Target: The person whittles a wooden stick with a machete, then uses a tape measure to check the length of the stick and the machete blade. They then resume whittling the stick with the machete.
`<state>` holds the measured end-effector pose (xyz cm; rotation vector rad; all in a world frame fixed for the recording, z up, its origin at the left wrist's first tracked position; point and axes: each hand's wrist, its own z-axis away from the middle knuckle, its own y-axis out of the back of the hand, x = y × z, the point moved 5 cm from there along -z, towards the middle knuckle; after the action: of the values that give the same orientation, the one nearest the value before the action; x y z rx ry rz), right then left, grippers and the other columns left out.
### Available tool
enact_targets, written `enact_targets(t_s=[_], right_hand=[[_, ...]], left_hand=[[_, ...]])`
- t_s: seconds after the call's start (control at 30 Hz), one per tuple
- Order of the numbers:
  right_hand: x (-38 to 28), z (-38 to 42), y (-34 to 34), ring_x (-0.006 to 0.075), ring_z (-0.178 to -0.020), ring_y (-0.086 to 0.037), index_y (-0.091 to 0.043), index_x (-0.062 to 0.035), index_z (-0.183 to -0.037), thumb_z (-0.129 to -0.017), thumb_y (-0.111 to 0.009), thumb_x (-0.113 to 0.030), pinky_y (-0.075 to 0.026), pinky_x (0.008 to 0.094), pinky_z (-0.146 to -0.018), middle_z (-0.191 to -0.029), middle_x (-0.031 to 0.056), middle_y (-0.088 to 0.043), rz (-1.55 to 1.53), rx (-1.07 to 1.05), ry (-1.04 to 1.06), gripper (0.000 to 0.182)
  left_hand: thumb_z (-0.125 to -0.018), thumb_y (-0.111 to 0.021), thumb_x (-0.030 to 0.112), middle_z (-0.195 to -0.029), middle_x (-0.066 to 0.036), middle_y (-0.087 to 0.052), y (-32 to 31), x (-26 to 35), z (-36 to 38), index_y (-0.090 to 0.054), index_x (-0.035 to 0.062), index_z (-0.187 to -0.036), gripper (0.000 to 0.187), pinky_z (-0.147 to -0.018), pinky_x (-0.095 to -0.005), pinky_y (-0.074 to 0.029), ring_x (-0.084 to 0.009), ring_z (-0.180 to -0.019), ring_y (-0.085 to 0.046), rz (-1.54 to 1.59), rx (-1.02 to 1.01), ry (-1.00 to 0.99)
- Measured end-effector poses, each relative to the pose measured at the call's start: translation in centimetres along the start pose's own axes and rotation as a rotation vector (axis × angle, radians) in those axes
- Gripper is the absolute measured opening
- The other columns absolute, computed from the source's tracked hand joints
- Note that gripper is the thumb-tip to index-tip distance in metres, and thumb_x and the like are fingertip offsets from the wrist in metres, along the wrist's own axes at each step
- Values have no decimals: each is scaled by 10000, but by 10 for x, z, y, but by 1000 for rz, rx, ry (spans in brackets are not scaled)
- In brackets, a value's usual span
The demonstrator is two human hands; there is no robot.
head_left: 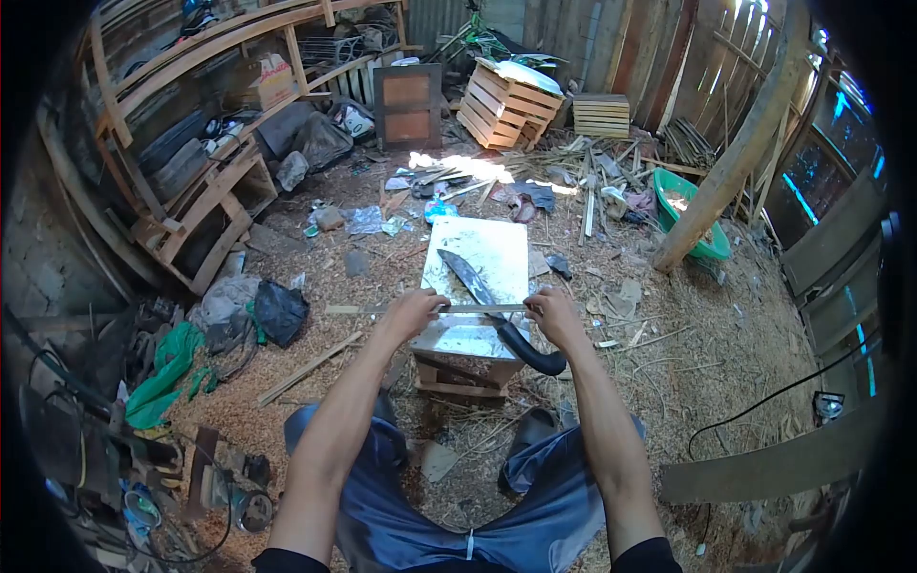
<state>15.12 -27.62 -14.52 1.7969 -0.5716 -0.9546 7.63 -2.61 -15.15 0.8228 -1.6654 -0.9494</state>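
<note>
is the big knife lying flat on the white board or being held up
Lying flat: the knife rests on the white board, untouched. Both hands, left and right, grip a thin strip above it.

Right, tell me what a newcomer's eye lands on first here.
Dead centre, the left hand and right hand grip a thin wooden strip held level across a pale work block. A big dark-handled knife lies on that block beneath the strip. Behind, sunlight falls on scattered offcuts near a slatted crate, with a green basin at right.

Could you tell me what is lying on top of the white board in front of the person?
A dark-bladed machete with a black handle lies across the white board. Both hands, left hand and right hand, hold a thin wooden strip above it, hiding part of the blade.
</note>
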Motion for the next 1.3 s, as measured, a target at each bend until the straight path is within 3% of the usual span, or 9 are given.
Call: enact_targets(t_s=[0.3,0.43,0.53,0.63,0.83,1.1,1.17,1.2,1.3], right_hand=[[11,0,-5,268,-976,-557,-693,-123,-949,-769,-672,-195,-369,469,-889,-935,77,-634,88,-9,-60,195],[17,-2,-3,273,-980,-556,-693,-128,-947,-762,-669,-193,-351,484,-906,-922,80,-637,97,-23,-111,198],[11,1,13,263,-1006,-545,-693,-130,-940,-748,-679,-208,-320,493,-943,-948,75,-627,68,9,-89,207],[1,3,23,251,-1034,-531,-692,-134,-932,-741,-692,-232,-283,505,-977,-988,69,-609,36,181,-27,215],[6,4,8,244,-1043,-521,-692,-145,-893,-770,-666,-203,-272,476,-957,-1002,63,-593,65,6,-85,138],[16,5,6,248,-1018,-549,-696,-169,-895,-774,-601,-139,-330,489,-878,-974,78,-625,129,54,-91,157],[26,8,21,253,-980,-567,-692,-157,-912,-763,-603,-139,-332,485,-868,-934,96,-632,21,122,-105,174],[27,14,38,270,-940,-598,-684,-129,-946,-769,-613,-162,-391,465,-851,-936,120,-649,12,140,-121,194],[65,32,68,282,-895,-626,-674,-98,-988,-783,-627,-209,-464,402,-811,-946,138,-664,-387,18,-327,238]], left_hand=[[-745,-658,63,-943,-120,-612,-17,-10,-5,-634,78,-1037,293,-775,-397,-478,-304,-887,-586,18,-72,20],[-742,-649,76,-873,-118,-608,-15,-5,-5,-643,83,-983,242,-739,-408,-482,-305,-837,-591,44,-35,-21],[-739,-653,54,-911,-124,-597,-18,1,-8,-624,56,-1004,267,-760,-394,-475,-301,-852,-584,42,-87,-24],[-731,-657,56,-906,-121,-592,-20,4,-12,-621,56,-1000,272,-753,-393,-475,-303,-850,-584,27,-67,-24],[-739,-657,94,-897,-121,-590,-21,7,-11,-623,67,-997,261,-745,-402,-477,-310,-855,-584,2,-59,19],[-763,-662,153,-970,-130,-588,-17,7,-12,-621,81,-1019,269,-773,-411,-475,-313,-913,-578,41,-68,72],[-770,-664,142,-992,-128,-585,-8,27,-16,-613,74,-1030,273,-774,-407,-474,-309,-917,-577,11,-10,-36],[-773,-665,136,-1003,-128,-584,-2,38,-17,-610,71,-1035,276,-774,-405,-473,-307,-919,-576,-3,27,-77],[-789,-652,105,-985,-119,-597,9,98,-24,-590,71,-1065,286,-785,-394,-473,-304,-924,-583,108,2,-98]])
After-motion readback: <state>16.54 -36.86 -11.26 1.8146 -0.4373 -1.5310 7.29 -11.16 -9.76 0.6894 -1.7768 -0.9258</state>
